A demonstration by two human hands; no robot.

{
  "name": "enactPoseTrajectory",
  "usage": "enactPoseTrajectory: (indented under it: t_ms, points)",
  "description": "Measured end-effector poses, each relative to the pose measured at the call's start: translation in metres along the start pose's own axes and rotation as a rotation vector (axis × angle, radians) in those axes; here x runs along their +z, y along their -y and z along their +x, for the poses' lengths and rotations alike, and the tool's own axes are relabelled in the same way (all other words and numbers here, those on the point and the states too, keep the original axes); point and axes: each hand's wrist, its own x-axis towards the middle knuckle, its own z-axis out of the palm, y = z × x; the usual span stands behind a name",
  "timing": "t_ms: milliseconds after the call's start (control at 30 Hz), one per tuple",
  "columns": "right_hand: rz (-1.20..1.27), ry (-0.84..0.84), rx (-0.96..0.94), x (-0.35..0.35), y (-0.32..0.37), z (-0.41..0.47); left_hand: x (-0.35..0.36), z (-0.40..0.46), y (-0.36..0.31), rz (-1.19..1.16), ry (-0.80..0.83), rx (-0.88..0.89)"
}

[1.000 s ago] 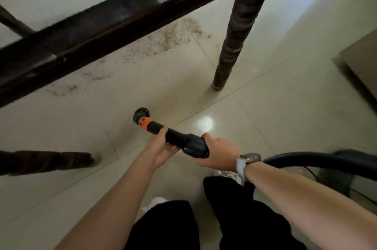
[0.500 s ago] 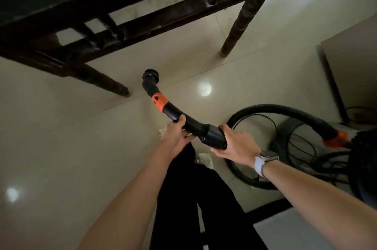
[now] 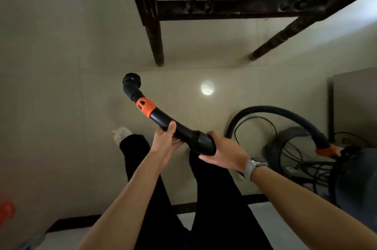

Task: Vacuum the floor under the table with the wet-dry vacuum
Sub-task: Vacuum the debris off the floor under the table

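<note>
I hold a black vacuum wand (image 3: 163, 119) with an orange collar above the pale tiled floor (image 3: 61, 96). My left hand (image 3: 166, 141) grips the wand from below, near its middle. My right hand (image 3: 226, 153), with a watch on the wrist, grips the thick rear cuff. The round nozzle (image 3: 131, 81) at the tip hangs clear of the floor, just short of the dark wooden table (image 3: 224, 8) and its near left leg (image 3: 156, 43). A black hose (image 3: 285, 113) loops right to the vacuum body (image 3: 355, 178).
A second table leg (image 3: 283, 41) slants at the right. Loose cables (image 3: 295, 160) lie on the floor beside the vacuum. A grey cabinet (image 3: 355, 102) stands at the right edge. My black-trousered legs and a white shoe (image 3: 121, 134) are below the wand. Something red (image 3: 6, 212) is at the lower left.
I have risen and stepped back from the table. The nozzle has come up off the floor and out from under the frame. The debris patch has left the view; the vacuum body now shows.
</note>
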Motion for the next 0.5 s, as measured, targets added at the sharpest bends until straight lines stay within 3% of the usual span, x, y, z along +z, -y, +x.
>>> enactPoseTrajectory:
  t_ms: [167,333,500]
  points:
    - [-0.035,-0.037,0.023,0.009,0.109,0.029,-0.079,-0.008,-0.083,0.060,0.053,0.057]
    - [0.152,-0.132,-0.004,0.021,0.227,0.071,-0.157,-0.016,-0.185,0.105,0.069,0.205]
    - [0.278,-0.112,-0.028,0.005,0.309,0.129,-0.195,-0.003,-0.275,0.184,0.048,0.292]
